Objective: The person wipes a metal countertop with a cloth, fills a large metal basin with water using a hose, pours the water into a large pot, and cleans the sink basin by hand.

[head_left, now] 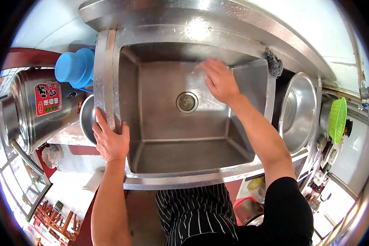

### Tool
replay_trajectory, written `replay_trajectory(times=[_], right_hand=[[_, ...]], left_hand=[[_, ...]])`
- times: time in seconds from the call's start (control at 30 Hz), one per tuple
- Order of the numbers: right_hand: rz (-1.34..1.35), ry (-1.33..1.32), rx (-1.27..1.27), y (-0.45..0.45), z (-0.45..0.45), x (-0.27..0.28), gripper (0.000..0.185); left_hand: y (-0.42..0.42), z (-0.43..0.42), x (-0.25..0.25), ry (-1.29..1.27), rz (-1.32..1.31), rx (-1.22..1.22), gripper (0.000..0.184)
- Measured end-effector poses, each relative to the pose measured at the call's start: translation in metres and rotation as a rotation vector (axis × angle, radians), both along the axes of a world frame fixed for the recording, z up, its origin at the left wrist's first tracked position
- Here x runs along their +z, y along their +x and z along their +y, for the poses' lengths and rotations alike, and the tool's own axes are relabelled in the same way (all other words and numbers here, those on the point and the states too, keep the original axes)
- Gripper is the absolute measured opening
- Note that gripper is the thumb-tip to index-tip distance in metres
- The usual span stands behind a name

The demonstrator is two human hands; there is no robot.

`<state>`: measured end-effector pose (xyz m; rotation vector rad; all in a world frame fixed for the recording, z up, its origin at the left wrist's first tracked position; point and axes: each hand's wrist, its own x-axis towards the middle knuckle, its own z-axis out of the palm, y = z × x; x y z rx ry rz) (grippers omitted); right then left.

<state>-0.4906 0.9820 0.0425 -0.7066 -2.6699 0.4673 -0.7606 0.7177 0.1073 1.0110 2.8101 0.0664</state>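
A steel sink (160,141) with a round drain (187,102) fills the middle of the head view, its inside wet-looking. My left hand (110,137) lies on the sink's left rim, thumb apart from the fingers, holding nothing. Over the back part of the basin, right of the drain, is my right hand (221,82). Its thumb stands off from the fingers, whose tips are blurred, and nothing shows in it. Whether it touches the steel I cannot tell. A dark grey scouring pad (274,62) sits on the back right corner of the rim.
Left of the sink are a blue plastic container (74,67), a metal bowl (87,119) partly behind the rim, and a large steel drum (45,106) with a red label. On the right stand a wide metal basin (301,112) and a green basket (337,121).
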Motion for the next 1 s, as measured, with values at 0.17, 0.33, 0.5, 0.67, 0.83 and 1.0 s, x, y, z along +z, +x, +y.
replay_trajectory(times=[0.17, 0.33, 0.5, 0.67, 0.83, 1.0], right_hand=[[-0.058, -0.212, -0.194, 0.011, -0.02, -0.046, 0.044], [-0.208, -0.278, -0.222, -0.001, -0.022, -0.171, 0.053], [-0.23, -0.294, -0.282, -0.025, -0.033, -0.219, 0.065], [-0.41, -0.305, 0.007, 0.012, -0.125, -0.171, 0.061], [-0.51, -0.374, 0.298, -0.054, -0.188, -0.148, 0.061], [-0.44, -0.331, 0.221, -0.147, -0.238, -0.164, 0.066]], left_hand=[[-0.002, -0.002, -0.003, -0.014, -0.029, 0.033, 0.096], [-0.004, -0.001, -0.005, -0.008, -0.036, 0.032, 0.097], [-0.004, -0.002, -0.007, 0.002, -0.011, -0.005, 0.099], [-0.005, -0.001, -0.005, 0.022, -0.054, 0.025, 0.098], [-0.009, -0.004, -0.008, 0.003, -0.039, 0.004, 0.1], [-0.008, -0.004, -0.013, 0.043, -0.011, -0.038, 0.099]])
